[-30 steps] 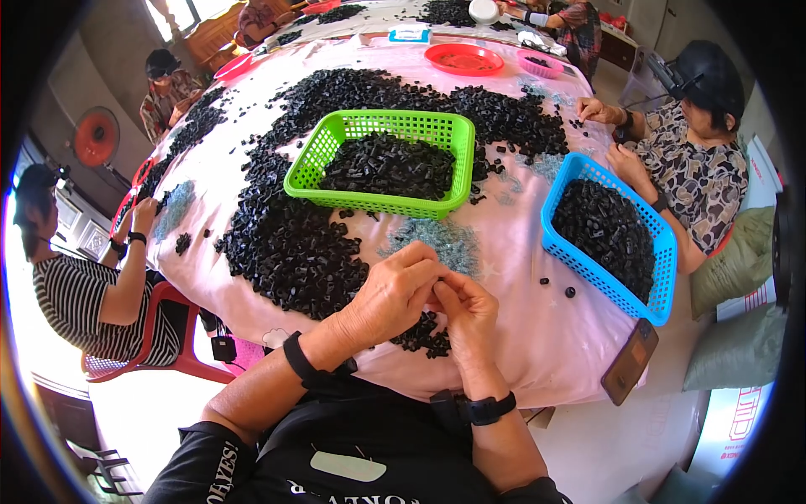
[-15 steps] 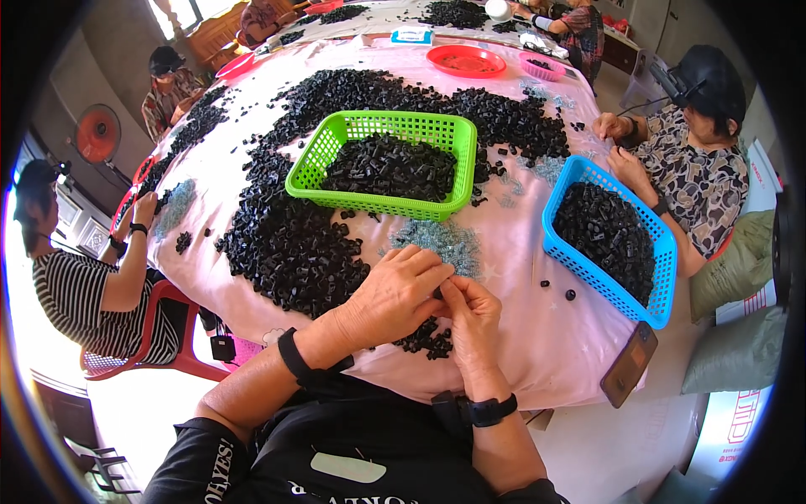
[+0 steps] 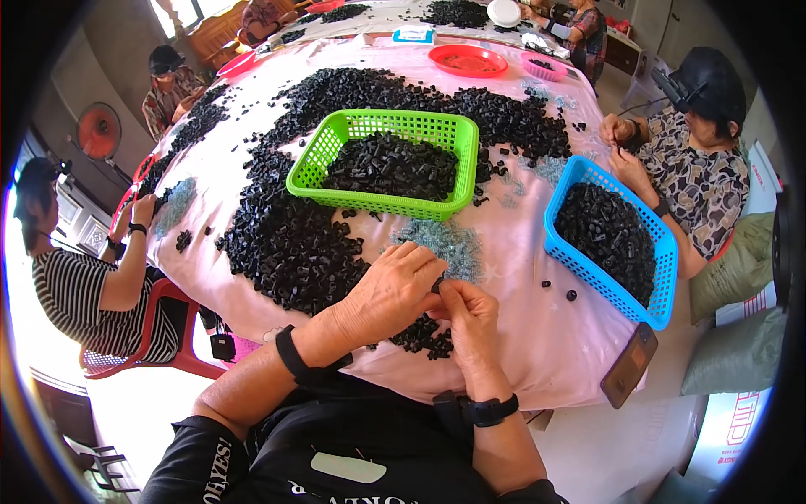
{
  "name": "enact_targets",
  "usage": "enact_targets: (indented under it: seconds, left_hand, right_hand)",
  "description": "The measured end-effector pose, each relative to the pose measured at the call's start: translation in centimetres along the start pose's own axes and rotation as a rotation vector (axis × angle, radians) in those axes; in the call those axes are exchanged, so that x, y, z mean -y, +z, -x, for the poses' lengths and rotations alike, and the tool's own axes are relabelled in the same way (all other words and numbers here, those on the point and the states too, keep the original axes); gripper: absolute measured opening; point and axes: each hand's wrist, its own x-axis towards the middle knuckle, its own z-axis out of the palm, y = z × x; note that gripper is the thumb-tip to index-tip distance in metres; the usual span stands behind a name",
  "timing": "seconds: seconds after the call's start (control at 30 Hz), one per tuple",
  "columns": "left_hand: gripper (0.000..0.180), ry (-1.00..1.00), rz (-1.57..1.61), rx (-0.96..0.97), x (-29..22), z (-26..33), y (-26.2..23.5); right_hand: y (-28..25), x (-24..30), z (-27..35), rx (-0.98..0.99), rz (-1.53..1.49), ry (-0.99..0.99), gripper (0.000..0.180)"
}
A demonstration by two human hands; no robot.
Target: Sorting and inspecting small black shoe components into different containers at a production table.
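Above the near edge of the table, my left hand [image 3: 388, 286] pinches a small black plastic part [image 3: 437, 285], most of it covered by the fingers. Close beside it, my right hand [image 3: 472, 315] has thumb and forefinger pressed together at that part; whether they grip it or a tiny piece of their own is hidden. Just beyond the fingertips lies a heap of small clear-bluish pieces [image 3: 457, 250]. A large pile of black plastic parts [image 3: 290, 252] spreads to the left, and a smaller pile of black parts [image 3: 424, 340] sits under my hands.
A green basket [image 3: 382, 199] of black parts stands ahead, a blue basket [image 3: 609, 290] of them to the right. A phone [image 3: 630, 365] lies at the table's right edge. Co-workers sit left [image 3: 75, 286] and right [image 3: 693, 168]. A red tray [image 3: 468, 60] is farther back.
My hands have drawn slightly apart at the fingertips, and more of the black part shows between them. At the far end, a white round object in a person's hand has tilted.
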Motion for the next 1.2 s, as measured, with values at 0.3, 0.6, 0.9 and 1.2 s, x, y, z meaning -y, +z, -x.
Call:
enact_targets:
  seconds: [0.3,0.6,0.9,1.2]
  left_hand:
    - [0.041,0.04,0.026,0.023,0.31,0.04,-0.01]
    - [0.037,0.051,0.026,0.014,0.28,0.36,0.25]
    - [0.036,0.101,0.012,0.01,0.65,0.39,0.23]
    - [0.038,0.037,0.015,-0.04,0.48,0.22,0.12]
  right_hand:
    - [0.12,-0.15,0.16,-0.052,-0.024,-0.034,0.017]
    - [0.22,0.09,0.3,-0.035,-0.009,-0.024,0.015]
    - [-0.07,-0.23,0.15,-0.012,-0.009,-0.017,0.016]
    - [0.18,0.36,0.07,0.017,-0.031,-0.001,0.023]
